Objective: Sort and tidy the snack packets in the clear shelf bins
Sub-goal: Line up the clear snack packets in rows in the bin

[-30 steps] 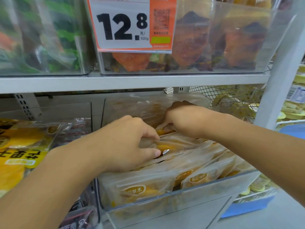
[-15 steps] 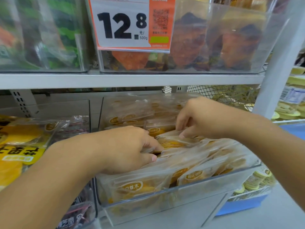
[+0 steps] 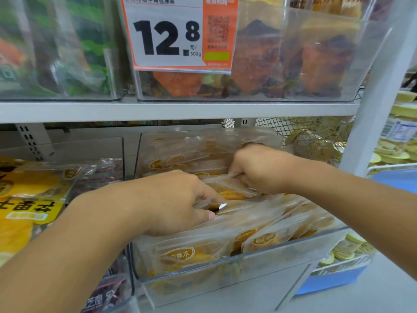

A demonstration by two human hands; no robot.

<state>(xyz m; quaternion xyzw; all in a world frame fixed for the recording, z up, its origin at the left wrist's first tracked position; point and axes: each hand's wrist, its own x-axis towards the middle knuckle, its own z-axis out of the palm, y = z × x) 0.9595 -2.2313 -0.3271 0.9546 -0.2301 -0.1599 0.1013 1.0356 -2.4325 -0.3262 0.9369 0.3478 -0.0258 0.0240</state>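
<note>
Both hands are down in the same clear bin (image 3: pixel 225 276): left hand (image 3: pixel 173 202) has its thumb and curled fingers pinching the top edges of a few snack packets (image 3: pixel 259 224) near the middle of the bin, and the right hand (image 3: pixel 259 169) is curled around the top of another packet (image 3: pixel 232 192) further back, knuckles up.

Big stuff first: white metal shelf (image 3: pixel 176 110) runs across the whole view, with a white upright post (image 3: pixel 381 91) on the right. Up top sit two more clear bins, one with green-and-dark packs (image 3: pixel 56 53) and one with orange-brown packs (image 3: pixel 311 57). On the lower level the bin being worked is packed with frosted packets showing yellow-orange stuff inside, standing in rows and leaning toward the back. Next bin over on the left (image 3: pixel 67 152) holds bright yellow packets (image 3: pixel 24 199) with some dark red-striped ones (image 3: pixel 101 175) beside them. Off to the right there's a blue crate (image 3: pixel 334 281) with small yellow round-lidded things, kinda blurry.

Smaller: orange-and-white price tag (image 3: pixel 180 33) reading 12.8 clipped to the upper bin, QR code on it.
</note>
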